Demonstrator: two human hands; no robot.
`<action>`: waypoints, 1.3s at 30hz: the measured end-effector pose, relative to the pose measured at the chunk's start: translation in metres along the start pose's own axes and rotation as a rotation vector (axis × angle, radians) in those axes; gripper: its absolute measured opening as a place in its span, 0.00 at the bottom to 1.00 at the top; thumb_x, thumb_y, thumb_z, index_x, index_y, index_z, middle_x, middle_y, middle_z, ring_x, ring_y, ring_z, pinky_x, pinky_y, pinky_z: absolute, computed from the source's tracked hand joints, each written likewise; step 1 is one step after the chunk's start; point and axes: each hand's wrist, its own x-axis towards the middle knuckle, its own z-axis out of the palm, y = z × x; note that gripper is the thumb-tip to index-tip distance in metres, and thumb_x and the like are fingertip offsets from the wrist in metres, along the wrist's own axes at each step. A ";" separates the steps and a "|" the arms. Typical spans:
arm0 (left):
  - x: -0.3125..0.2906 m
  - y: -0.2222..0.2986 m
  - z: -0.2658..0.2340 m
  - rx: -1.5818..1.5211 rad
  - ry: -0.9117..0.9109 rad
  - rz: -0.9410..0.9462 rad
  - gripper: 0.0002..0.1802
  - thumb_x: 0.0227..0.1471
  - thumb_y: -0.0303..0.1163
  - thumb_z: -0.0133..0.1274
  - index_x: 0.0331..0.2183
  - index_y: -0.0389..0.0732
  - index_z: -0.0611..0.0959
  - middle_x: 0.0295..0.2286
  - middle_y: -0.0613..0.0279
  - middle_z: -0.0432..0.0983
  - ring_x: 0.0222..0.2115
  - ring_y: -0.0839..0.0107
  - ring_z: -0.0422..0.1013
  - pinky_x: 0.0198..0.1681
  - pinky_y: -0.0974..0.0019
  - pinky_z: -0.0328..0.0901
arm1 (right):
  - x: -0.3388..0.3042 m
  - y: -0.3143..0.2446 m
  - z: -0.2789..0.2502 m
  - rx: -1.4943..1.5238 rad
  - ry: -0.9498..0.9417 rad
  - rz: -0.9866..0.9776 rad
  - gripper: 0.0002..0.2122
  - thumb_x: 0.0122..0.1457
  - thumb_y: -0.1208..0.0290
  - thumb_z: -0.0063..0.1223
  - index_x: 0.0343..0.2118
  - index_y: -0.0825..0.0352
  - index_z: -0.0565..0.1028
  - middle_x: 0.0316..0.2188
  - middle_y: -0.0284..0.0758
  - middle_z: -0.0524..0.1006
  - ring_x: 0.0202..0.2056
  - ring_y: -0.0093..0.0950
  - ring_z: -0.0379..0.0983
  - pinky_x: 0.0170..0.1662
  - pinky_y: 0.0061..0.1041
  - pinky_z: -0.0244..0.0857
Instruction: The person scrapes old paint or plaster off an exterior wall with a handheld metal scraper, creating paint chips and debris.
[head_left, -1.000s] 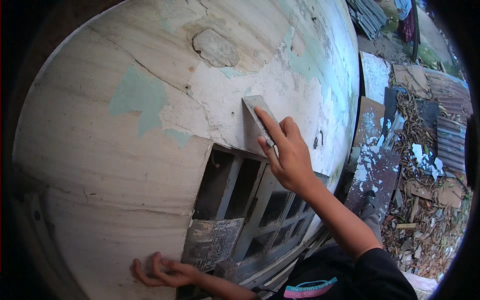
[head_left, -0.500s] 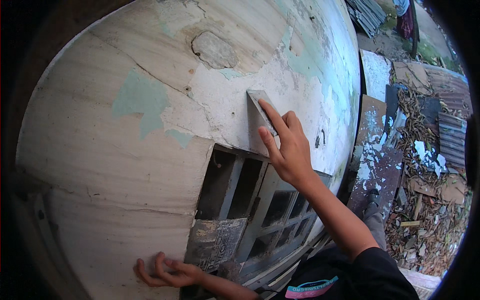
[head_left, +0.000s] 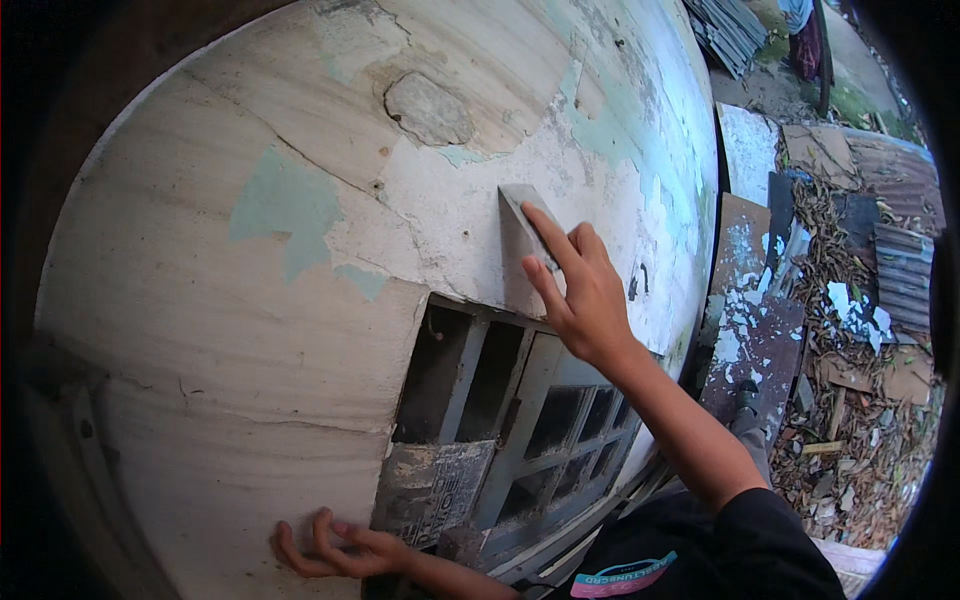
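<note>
My right hand (head_left: 585, 295) presses a flat grey scraper blade (head_left: 527, 215) against a peeling white and pale green wall (head_left: 300, 200), with the index finger stretched along the blade. Just below the hand is a window with a grey grid frame (head_left: 520, 410) and dark panes. My left hand (head_left: 335, 545) lies flat on the wall at the lower left, fingers spread, beside a worn grey panel (head_left: 430, 490) at the window's corner. It holds nothing.
A bare patch of grey plaster (head_left: 428, 110) shows high on the wall above the scraper. To the right, boards with flaking paint (head_left: 755, 320) lean on the wall. Rubble, dry leaves and corrugated sheets (head_left: 880, 300) cover the ground.
My right hand has slid the scraper a little upward along the wall. My left hand stays pressed to the wall at the lower left.
</note>
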 end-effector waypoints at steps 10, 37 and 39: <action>0.001 0.002 0.001 -0.028 0.002 -0.017 0.16 0.63 0.39 0.38 0.34 0.39 0.77 0.51 0.46 0.62 0.58 0.46 0.55 0.58 0.35 0.51 | 0.002 -0.004 -0.003 -0.006 -0.012 -0.042 0.23 0.62 0.59 0.49 0.60 0.57 0.66 0.29 0.41 0.64 0.33 0.38 0.63 0.38 0.34 0.60; -0.002 0.000 0.000 -0.007 -0.013 -0.049 0.18 0.64 0.41 0.38 0.34 0.39 0.77 0.51 0.45 0.62 0.57 0.46 0.55 0.57 0.36 0.52 | 0.011 -0.016 -0.007 0.024 -0.054 -0.114 0.23 0.62 0.58 0.49 0.59 0.57 0.67 0.30 0.42 0.63 0.33 0.39 0.62 0.38 0.34 0.61; -0.001 0.004 0.001 -0.030 -0.002 -0.066 0.17 0.64 0.40 0.37 0.34 0.39 0.76 0.51 0.46 0.62 0.57 0.45 0.55 0.57 0.36 0.53 | 0.012 -0.016 -0.010 0.025 -0.034 -0.118 0.23 0.62 0.58 0.49 0.59 0.57 0.67 0.30 0.42 0.63 0.33 0.39 0.62 0.38 0.34 0.61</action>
